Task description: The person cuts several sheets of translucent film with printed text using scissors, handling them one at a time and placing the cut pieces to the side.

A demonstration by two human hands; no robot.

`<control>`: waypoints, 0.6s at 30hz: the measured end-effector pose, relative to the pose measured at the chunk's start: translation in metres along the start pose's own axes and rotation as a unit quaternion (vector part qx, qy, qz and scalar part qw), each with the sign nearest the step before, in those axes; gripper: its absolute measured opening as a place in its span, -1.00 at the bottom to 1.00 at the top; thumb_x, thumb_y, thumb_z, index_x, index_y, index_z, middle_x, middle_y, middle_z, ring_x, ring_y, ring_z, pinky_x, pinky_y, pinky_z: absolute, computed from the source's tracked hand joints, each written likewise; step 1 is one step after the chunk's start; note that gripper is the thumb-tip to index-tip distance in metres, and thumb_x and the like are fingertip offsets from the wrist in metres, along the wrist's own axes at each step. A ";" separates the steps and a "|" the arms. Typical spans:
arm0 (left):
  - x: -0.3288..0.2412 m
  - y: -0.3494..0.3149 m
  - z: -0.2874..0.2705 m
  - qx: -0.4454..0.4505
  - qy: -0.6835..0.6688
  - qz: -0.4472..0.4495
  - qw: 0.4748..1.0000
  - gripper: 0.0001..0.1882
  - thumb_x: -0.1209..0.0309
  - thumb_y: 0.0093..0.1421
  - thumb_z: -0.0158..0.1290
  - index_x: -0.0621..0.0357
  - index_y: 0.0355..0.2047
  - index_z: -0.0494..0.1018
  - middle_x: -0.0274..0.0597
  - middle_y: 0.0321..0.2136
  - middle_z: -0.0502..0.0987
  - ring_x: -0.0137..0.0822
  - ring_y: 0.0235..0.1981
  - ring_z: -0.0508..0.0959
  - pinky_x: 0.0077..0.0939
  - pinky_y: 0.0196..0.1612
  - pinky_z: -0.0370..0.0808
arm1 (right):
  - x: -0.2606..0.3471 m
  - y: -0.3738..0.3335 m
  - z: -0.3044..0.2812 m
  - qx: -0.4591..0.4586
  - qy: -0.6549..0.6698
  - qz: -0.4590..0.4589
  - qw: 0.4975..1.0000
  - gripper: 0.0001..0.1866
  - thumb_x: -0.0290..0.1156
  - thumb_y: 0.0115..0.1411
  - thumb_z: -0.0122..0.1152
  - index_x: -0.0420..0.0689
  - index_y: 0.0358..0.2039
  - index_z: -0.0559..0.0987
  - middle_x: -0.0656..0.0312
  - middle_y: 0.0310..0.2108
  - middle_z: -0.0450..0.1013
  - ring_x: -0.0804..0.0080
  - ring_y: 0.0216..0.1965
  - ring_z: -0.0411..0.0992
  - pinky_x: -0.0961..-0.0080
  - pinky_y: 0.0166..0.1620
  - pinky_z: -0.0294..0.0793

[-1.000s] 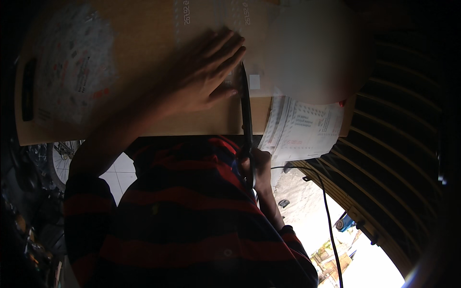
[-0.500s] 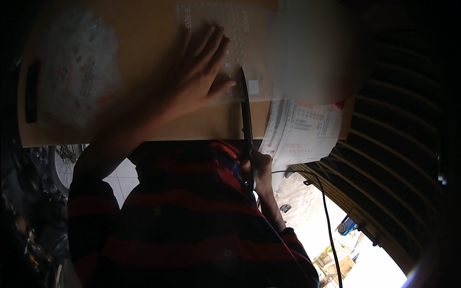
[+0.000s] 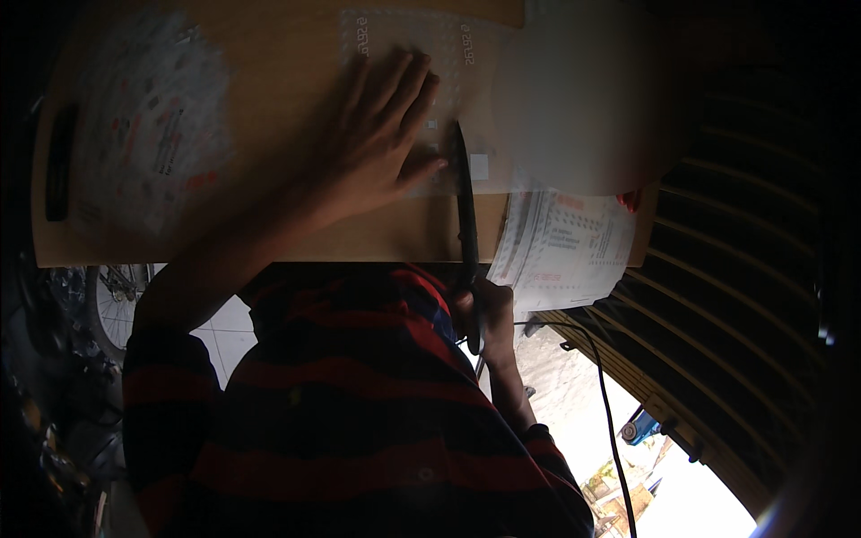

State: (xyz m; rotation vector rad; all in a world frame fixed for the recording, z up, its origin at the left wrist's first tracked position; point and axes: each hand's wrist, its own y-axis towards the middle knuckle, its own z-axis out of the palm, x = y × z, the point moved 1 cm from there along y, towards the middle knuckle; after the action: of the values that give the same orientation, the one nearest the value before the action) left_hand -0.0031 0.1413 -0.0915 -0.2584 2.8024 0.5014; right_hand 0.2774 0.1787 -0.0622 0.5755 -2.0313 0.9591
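My left hand (image 3: 386,134) lies flat on a thin translucent printed plastic sheet (image 3: 484,99), its fingers stretched out and slightly apart. The sheet rests on a tan wooden tabletop (image 3: 359,238) and has print along its edges and a small white patch. At the table's near edge, my right hand (image 3: 491,309) is wrapped around the handle of long dark scissors (image 3: 465,193). Their narrow blade points away from me, across the edge and onto the sheet, just right of my left thumb. Only one blade shows; the handle is partly hidden by my fingers.
Right of the scissors, a stack of white printed sheets (image 3: 565,242) overhangs the near edge. A crumpled heap of clear printed plastic (image 3: 152,134) covers the table's left. A blurred pale shape (image 3: 583,99) hides the far right. A black cable (image 3: 605,421) hangs at lower right.
The scissors' tip and my left hand sit slightly farther right in the picture, along with the sheet. My left hand stays flat and my right hand keeps its hold.
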 end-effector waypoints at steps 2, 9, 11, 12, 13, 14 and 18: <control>0.000 0.000 0.000 -0.002 -0.002 0.001 1.000 -0.14 -0.07 0.30 0.05 0.37 0.36 0.15 0.20 0.43 0.05 0.09 0.48 0.01 0.21 0.45 -0.08 | 0.003 0.000 -0.001 0.001 0.016 0.015 1.000 -0.51 -0.04 0.30 0.29 -0.22 -0.55 0.52 0.32 -0.78 0.38 0.62 -0.70 0.36 0.49 -0.61 0.29; 0.001 -0.001 0.000 -0.004 0.006 -0.001 1.000 -0.14 -0.06 0.29 0.07 0.37 0.36 0.16 0.19 0.43 0.05 0.08 0.48 0.01 0.22 0.45 -0.06 | 0.017 0.006 -0.006 0.006 0.033 0.025 0.999 -0.56 -0.15 0.33 0.27 -0.21 -0.57 0.48 0.35 -0.79 0.36 0.66 -0.73 0.34 0.55 -0.63 0.25; 0.001 -0.001 0.001 -0.008 0.004 0.001 1.000 -0.14 -0.06 0.28 0.07 0.37 0.36 0.17 0.19 0.43 0.05 0.08 0.48 0.01 0.22 0.45 -0.06 | 0.020 0.009 -0.008 0.010 0.036 0.024 0.999 -0.55 -0.15 0.34 0.26 -0.20 -0.58 0.47 0.35 -0.79 0.34 0.67 -0.73 0.33 0.55 -0.63 0.25; 0.001 -0.001 0.002 -0.010 0.002 0.001 1.000 -0.14 -0.06 0.28 0.07 0.37 0.36 0.17 0.19 0.43 0.06 0.08 0.48 0.01 0.22 0.45 -0.06 | 0.022 0.010 -0.008 0.010 0.031 0.021 0.999 -0.55 -0.15 0.35 0.25 -0.20 -0.58 0.47 0.35 -0.80 0.34 0.67 -0.73 0.33 0.54 -0.63 0.24; 0.001 -0.001 0.001 -0.012 0.001 0.001 1.000 -0.14 -0.06 0.28 0.07 0.37 0.35 0.17 0.19 0.43 0.06 0.08 0.48 0.01 0.22 0.45 -0.05 | 0.023 0.012 -0.009 0.011 0.026 0.018 0.999 -0.54 -0.14 0.35 0.24 -0.20 -0.58 0.47 0.35 -0.80 0.33 0.67 -0.73 0.33 0.54 -0.63 0.24; 0.001 -0.001 0.001 -0.014 0.000 0.001 1.000 -0.14 -0.06 0.28 0.08 0.37 0.35 0.17 0.19 0.43 0.06 0.09 0.48 0.01 0.22 0.44 -0.05 | 0.020 0.013 -0.010 0.013 0.012 0.006 1.000 -0.50 -0.04 0.37 0.18 -0.21 -0.55 0.48 0.36 -0.78 0.33 0.68 -0.73 0.31 0.59 -0.64 0.22; 0.000 0.000 -0.002 -0.003 0.001 -0.001 1.000 -0.13 -0.06 0.27 0.08 0.36 0.36 0.17 0.19 0.43 0.05 0.08 0.48 0.01 0.23 0.44 -0.05 | 0.020 0.019 -0.014 0.020 -0.016 -0.020 0.999 -0.38 0.14 0.41 0.04 -0.22 -0.47 0.52 0.37 -0.76 0.32 0.71 -0.75 0.27 0.68 -0.67 0.17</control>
State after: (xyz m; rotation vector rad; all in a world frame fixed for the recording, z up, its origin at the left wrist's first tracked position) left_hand -0.0039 0.1407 -0.0900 -0.2626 2.8021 0.5081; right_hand 0.2598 0.2003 -0.0481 0.6554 -2.0257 0.9736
